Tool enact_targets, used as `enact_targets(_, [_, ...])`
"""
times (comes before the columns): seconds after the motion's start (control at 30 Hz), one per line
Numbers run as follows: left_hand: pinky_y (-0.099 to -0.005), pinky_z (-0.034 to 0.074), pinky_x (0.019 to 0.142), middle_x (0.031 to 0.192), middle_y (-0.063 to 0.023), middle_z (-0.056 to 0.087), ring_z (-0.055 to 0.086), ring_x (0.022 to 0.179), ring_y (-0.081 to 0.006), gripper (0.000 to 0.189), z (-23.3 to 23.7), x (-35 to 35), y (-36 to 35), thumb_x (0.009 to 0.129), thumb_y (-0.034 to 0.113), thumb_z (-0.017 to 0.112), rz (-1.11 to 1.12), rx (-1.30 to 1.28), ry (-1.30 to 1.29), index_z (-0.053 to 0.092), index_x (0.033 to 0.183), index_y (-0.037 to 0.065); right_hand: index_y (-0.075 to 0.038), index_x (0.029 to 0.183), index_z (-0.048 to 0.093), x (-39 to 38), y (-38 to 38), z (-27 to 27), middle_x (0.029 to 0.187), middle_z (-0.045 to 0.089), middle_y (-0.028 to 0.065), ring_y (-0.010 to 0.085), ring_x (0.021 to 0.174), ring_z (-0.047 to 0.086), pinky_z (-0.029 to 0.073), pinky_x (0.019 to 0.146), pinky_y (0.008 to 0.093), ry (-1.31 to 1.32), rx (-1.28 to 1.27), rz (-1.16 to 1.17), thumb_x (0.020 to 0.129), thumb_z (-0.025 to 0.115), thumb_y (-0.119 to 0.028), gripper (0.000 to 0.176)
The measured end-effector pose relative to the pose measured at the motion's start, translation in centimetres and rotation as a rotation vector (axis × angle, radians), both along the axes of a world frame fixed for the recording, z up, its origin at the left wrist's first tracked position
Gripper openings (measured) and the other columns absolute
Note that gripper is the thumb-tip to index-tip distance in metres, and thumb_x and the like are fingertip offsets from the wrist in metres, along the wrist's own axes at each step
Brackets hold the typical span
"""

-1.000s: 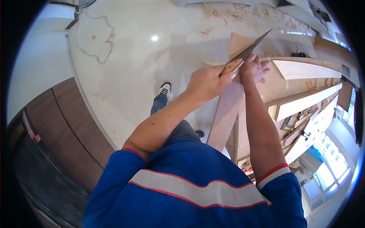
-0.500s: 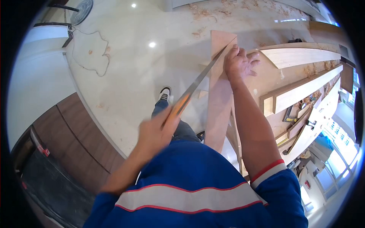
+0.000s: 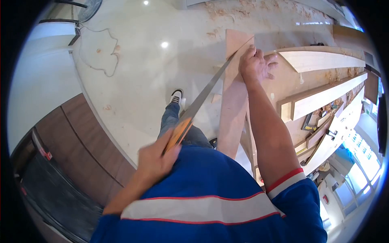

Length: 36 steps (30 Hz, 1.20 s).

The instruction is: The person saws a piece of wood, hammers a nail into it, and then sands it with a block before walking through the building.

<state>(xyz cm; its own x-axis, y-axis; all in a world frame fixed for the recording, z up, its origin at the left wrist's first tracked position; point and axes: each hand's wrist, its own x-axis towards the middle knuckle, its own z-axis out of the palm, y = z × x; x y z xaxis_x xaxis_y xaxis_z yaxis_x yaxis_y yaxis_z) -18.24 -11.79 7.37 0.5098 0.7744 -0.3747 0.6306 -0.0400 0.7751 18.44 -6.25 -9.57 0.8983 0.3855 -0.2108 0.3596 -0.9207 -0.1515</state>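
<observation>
My left hand point(image 3: 156, 158) is closed around the orange handle of a hand saw point(image 3: 206, 89). The saw's long blade slants up to the right, and its far end meets the left edge of a long wooden board point(image 3: 234, 97). From that contact a thin dark slanting line crosses the board towards its right edge. Near the board's far end, my right hand point(image 3: 257, 67) rests on its right side, thumb on the board and the other fingers spread out to the right. Whether those fingers press on anything beneath is hidden.
Right of the board is a workbench point(image 3: 289, 87) bearing a pale plank point(image 3: 324, 60), a long box-like wooden piece point(image 3: 324, 97) and several tools. Wood shavings point(image 3: 239, 10) litter the floor ahead. A cord point(image 3: 115, 60) lies at the left, near a brown panelled cabinet point(image 3: 77, 133).
My left hand has drawn the saw back towards my body, down and to the left. The blade's far end has slid back to the board's left edge. My right hand stays on the board.
</observation>
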Motion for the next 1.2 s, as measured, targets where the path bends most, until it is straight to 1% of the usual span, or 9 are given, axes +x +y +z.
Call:
enact_targets(0.17, [-0.0417, 0.056, 0.067, 0.081, -0.0157, 0.073, 0.072, 0.074, -0.0349, 0.037, -2.9, 6.9, 4.0, 0.100, 0.038, 0.065, 0.028, -0.200, 0.093, 0.073, 0.124, 0.011, -0.023, 0.144, 0.063, 0.4, -0.2, -0.9, 0.173, 0.012, 0.0257, 0.0564, 0.157, 0.008, 0.015, 0.114, 0.0833, -0.029, -0.025, 0.010, 0.105, 0.033, -0.064, 0.064])
enact_targets(0.2, [-0.0360, 0.053, 0.068, 0.082, -0.0162, 0.072, 0.066, 0.069, -0.0199, 0.041, -5.5, 11.2, 6.2, 0.103, 0.039, 0.061, -0.002, -0.212, 0.037, 0.073, 0.127, 0.007, -0.021, 0.143, 0.064, 0.2, -0.4, -0.7, 0.173, 0.012, 0.0266, 0.0563, 0.157, 0.008, 0.015, 0.114, 0.0832, -0.011, -0.013, 0.000, 0.105, 0.034, -0.063, 0.064])
enact_targets(0.33, [-0.0525, 0.054, 0.075, 0.086, -0.0244, 0.072, 0.069, 0.082, -0.0448, 0.063, -7.8, 25.2, 12.2, 0.100, 0.058, 0.050, -0.095, -0.061, -0.065, 0.074, 0.095, 0.000, -0.019, 0.141, 0.065, 1.1, -0.8, -1.4, 0.173, 0.011, 0.0286, 0.0559, 0.157, 0.007, 0.014, 0.114, 0.0834, -0.029, 0.054, 0.035, 0.105, 0.034, -0.061, 0.063])
enact_targets(0.47, [-0.0514, 0.056, 0.080, 0.091, -0.0248, 0.073, 0.070, 0.087, -0.0448, 0.052, -6.7, 19.2, 9.8, 0.102, 0.049, 0.053, -0.087, -0.139, -0.021, 0.074, 0.101, 0.001, -0.021, 0.143, 0.064, -0.1, 0.0, 0.5, 0.173, 0.010, 0.0290, 0.0555, 0.158, 0.007, 0.013, 0.113, 0.0839, 0.023, 0.028, -0.003, 0.105, 0.034, -0.059, 0.062])
enact_targets(0.57, [-0.0443, 0.058, 0.072, 0.091, -0.0188, 0.074, 0.074, 0.082, -0.0373, 0.045, -2.5, 6.3, 3.5, 0.100, 0.037, 0.063, -0.061, -0.167, 0.053, 0.065, 0.138, 0.014, -0.022, 0.146, 0.062, 0.3, 0.0, -0.5, 0.173, 0.011, 0.0278, 0.0561, 0.157, 0.007, 0.014, 0.114, 0.0835, -0.011, 0.007, 0.015, 0.105, 0.031, -0.062, 0.065])
enact_targets(0.67, [-0.0372, 0.060, 0.069, 0.085, -0.0169, 0.074, 0.077, 0.076, -0.0302, 0.046, 0.1, -2.7, -1.0, 0.096, 0.026, 0.070, -0.049, 0.116, -0.028, 0.065, 0.140, 0.013, -0.022, 0.146, 0.062, 0.3, -0.5, -0.6, 0.173, 0.012, 0.0277, 0.0562, 0.157, 0.007, 0.015, 0.113, 0.0837, -0.020, -0.010, -0.005, 0.105, 0.030, -0.063, 0.067])
enact_targets(0.9, [-0.0451, 0.054, 0.066, 0.087, -0.0224, 0.071, 0.071, 0.075, -0.0387, 0.047, -11.9, 16.1, 7.9, 0.104, 0.047, 0.055, -0.046, -0.028, -0.130, 0.075, 0.116, 0.005, -0.022, 0.143, 0.064, 0.5, -0.2, -1.4, 0.173, 0.011, 0.0286, 0.0570, 0.157, 0.007, 0.015, 0.111, 0.0850, -0.050, 0.000, 0.013, 0.105, 0.033, -0.062, 0.063])
enact_targets(1.07, [-0.0515, 0.055, 0.081, 0.097, -0.0254, 0.074, 0.071, 0.091, -0.0454, 0.056, -7.4, 26.2, 13.2, 0.100, 0.055, 0.053, -0.147, -0.142, -0.061, 0.075, 0.108, 0.004, -0.026, 0.146, 0.061, 1.1, -1.0, -2.4, 0.173, 0.009, 0.0273, 0.0564, 0.157, 0.007, 0.015, 0.110, 0.0869, -0.073, 0.024, 0.060, 0.104, 0.037, -0.065, 0.063])
enact_targets(1.2, [-0.0497, 0.055, 0.082, 0.104, -0.0250, 0.074, 0.070, 0.095, -0.0439, 0.053, -8.0, 23.6, 12.0, 0.101, 0.051, 0.054, -0.222, 0.001, -0.155, 0.073, 0.114, 0.004, -0.025, 0.148, 0.060, 0.4, -0.7, -1.6, 0.173, 0.010, 0.0278, 0.0568, 0.157, 0.007, 0.015, 0.112, 0.0854, -0.048, 0.036, 0.055, 0.104, 0.036, -0.065, 0.063])
